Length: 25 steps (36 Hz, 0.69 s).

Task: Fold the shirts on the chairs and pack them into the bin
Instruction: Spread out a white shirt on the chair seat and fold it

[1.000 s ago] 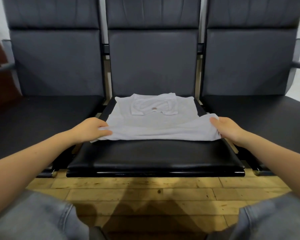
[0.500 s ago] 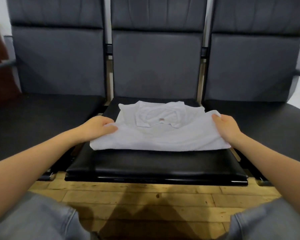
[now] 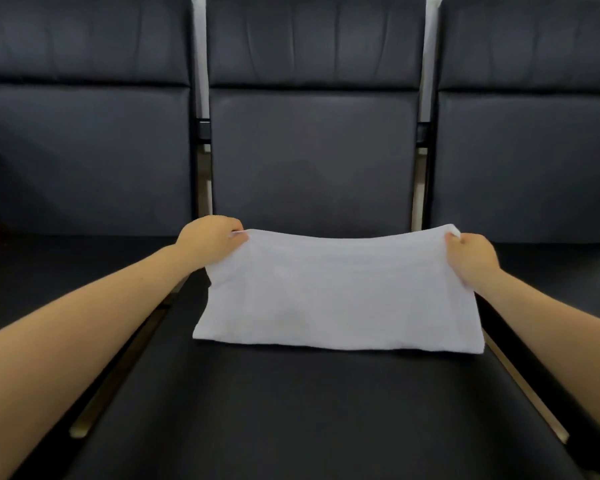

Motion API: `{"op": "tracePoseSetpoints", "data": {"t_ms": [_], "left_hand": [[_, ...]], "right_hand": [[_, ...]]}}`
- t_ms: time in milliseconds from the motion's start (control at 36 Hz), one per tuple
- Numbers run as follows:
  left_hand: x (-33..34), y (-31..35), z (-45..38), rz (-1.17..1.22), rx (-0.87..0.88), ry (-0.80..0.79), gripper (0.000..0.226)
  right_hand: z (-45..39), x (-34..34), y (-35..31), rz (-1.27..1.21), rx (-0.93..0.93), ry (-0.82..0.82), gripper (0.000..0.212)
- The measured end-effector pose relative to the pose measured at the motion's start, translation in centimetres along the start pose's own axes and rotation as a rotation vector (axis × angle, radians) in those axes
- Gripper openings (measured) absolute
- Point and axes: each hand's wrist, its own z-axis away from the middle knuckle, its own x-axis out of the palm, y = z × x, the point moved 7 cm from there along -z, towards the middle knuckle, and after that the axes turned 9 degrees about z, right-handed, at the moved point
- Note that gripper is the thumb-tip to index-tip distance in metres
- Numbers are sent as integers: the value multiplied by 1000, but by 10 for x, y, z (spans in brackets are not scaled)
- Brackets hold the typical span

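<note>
A white shirt (image 3: 340, 292) lies folded over on the seat of the middle black chair (image 3: 291, 410), its fold line nearest me and its collar hidden under the top layer. My left hand (image 3: 212, 239) pinches the far left corner of the top layer. My right hand (image 3: 470, 254) pinches the far right corner. Between the two hands the far edge is held stretched, slightly raised near the chair's backrest. No bin is in view.
Three black padded chairs stand side by side: the left chair (image 3: 84, 150), the middle one and the right chair (image 3: 534, 150). Narrow gaps with metal frame bars separate the seats. The backrests close off the far side.
Both hands carried the shirt's near hem up and away from me over the collar, folding the shirt in half. The camera has moved closer; floor and knees have left the view.
</note>
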Motion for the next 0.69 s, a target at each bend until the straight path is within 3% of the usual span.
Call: {"op": "tracePoseSetpoints", "data": {"t_ms": [194,306,417,500,583,639,694], "left_hand": [[48,-14,-49,-211,-80,101,30],[79,-18,-38,-68,-252,132,44],[82,12,-20,81,-142,179,41],[84,45,1,126,-28,91,42],[110,59,25,64,2,-179,55],[124,57,44,33,-50,-323,59],[121,59,59,58,-71,-326,59]], "right_hand": [[-41,51,11,82,40,-74,44],[-35,73,28,79,115,-138,43],[-22,64,37,92,177,-138,61],[-3,56,40,134,221,-194,71],[22,50,35,309,174,-269,78],[37,46,29,362,104,-233,73],[54,39,20,393,47,-213,62]]}}
